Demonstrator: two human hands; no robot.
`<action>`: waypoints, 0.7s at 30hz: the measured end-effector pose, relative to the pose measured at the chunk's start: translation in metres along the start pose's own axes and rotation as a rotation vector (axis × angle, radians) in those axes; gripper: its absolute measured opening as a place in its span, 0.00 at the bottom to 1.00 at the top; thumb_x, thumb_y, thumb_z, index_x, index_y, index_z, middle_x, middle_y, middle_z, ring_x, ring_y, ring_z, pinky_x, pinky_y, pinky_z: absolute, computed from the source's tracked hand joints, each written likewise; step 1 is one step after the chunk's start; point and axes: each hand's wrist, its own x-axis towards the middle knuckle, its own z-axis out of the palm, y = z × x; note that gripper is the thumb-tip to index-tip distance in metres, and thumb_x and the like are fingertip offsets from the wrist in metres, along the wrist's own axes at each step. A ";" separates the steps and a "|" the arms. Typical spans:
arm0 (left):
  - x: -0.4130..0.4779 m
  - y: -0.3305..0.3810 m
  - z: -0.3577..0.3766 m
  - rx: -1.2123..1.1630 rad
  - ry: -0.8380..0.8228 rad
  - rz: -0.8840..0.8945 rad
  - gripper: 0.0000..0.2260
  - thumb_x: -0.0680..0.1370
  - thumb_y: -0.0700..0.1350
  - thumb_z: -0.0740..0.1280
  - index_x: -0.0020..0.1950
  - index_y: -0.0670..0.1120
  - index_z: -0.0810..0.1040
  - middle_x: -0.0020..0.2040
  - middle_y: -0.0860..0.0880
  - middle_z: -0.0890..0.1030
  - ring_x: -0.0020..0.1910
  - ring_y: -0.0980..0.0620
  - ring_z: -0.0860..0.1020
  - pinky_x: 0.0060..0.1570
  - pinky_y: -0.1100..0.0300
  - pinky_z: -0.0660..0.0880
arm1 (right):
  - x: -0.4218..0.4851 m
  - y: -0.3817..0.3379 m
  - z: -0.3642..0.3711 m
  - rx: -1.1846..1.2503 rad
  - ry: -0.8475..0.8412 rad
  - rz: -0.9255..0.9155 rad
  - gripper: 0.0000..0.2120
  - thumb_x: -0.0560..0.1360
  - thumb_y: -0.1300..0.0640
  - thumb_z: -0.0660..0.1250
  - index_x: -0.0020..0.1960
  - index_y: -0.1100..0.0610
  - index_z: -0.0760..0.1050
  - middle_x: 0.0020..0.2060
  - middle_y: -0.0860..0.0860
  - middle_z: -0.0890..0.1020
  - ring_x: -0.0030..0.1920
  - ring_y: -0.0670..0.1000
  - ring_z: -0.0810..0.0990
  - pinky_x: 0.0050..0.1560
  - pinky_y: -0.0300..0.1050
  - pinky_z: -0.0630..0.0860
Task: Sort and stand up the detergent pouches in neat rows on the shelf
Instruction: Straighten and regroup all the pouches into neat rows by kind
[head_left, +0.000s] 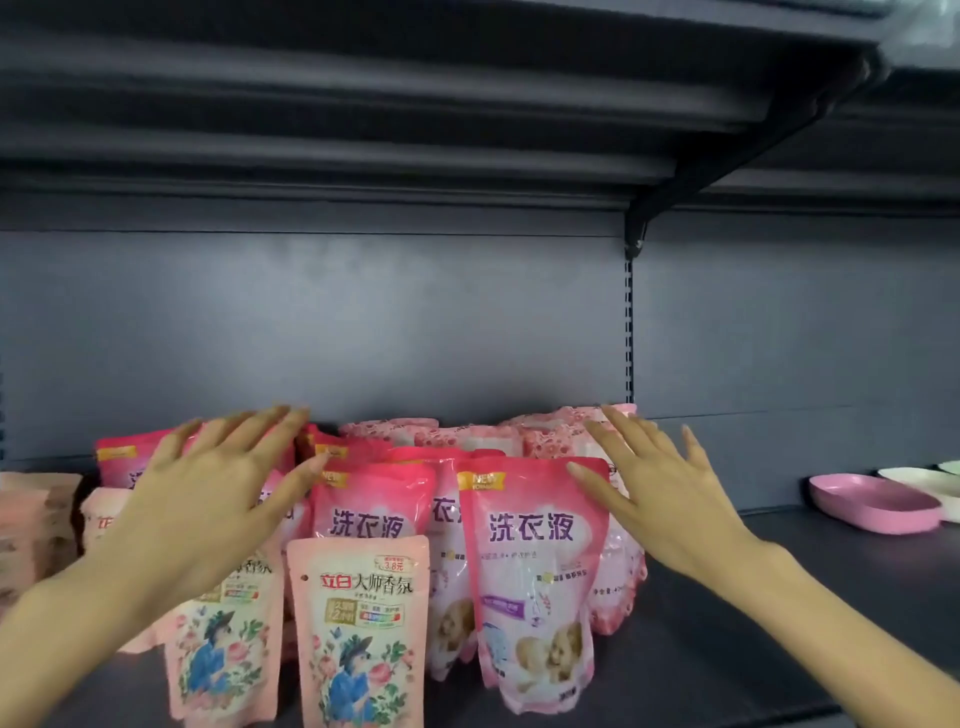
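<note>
While both my hands are spread flat with straight fingers, gripping nothing, the dark grey shelf (779, 597) fills most of what I see, its back panel (363, 322) rising behind. The detergent pouches (447, 519) stand crowded together at the middle and left of that shelf. My left hand (208, 499) is over the left side of the group and my right hand (660, 488) at its right side; whether they touch, I cannot tell. A bright pink pouch (535, 561) stands upright at front right. Two pale floral pouches (358, 623) stand in front, further left. Well apart to the right lies a pink tray (872, 504).
</note>
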 end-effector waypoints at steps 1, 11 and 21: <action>0.008 0.003 0.003 -0.030 0.017 0.013 0.36 0.74 0.67 0.39 0.68 0.48 0.72 0.64 0.50 0.76 0.61 0.45 0.75 0.60 0.44 0.68 | 0.002 0.003 0.002 0.004 -0.002 0.013 0.46 0.64 0.30 0.25 0.76 0.46 0.50 0.76 0.46 0.52 0.76 0.50 0.52 0.73 0.58 0.47; 0.070 0.041 0.023 -0.164 0.007 0.167 0.42 0.65 0.73 0.32 0.73 0.59 0.60 0.71 0.58 0.65 0.70 0.55 0.62 0.65 0.54 0.58 | 0.033 0.060 0.017 0.225 0.026 0.124 0.34 0.72 0.33 0.42 0.74 0.47 0.57 0.75 0.45 0.57 0.74 0.46 0.55 0.74 0.56 0.50; 0.144 0.103 0.045 0.014 -0.036 0.184 0.47 0.63 0.73 0.27 0.75 0.55 0.57 0.74 0.54 0.62 0.72 0.51 0.61 0.69 0.52 0.56 | 0.109 0.130 0.050 0.232 0.105 -0.035 0.30 0.75 0.35 0.45 0.73 0.47 0.59 0.74 0.47 0.59 0.73 0.49 0.59 0.72 0.59 0.55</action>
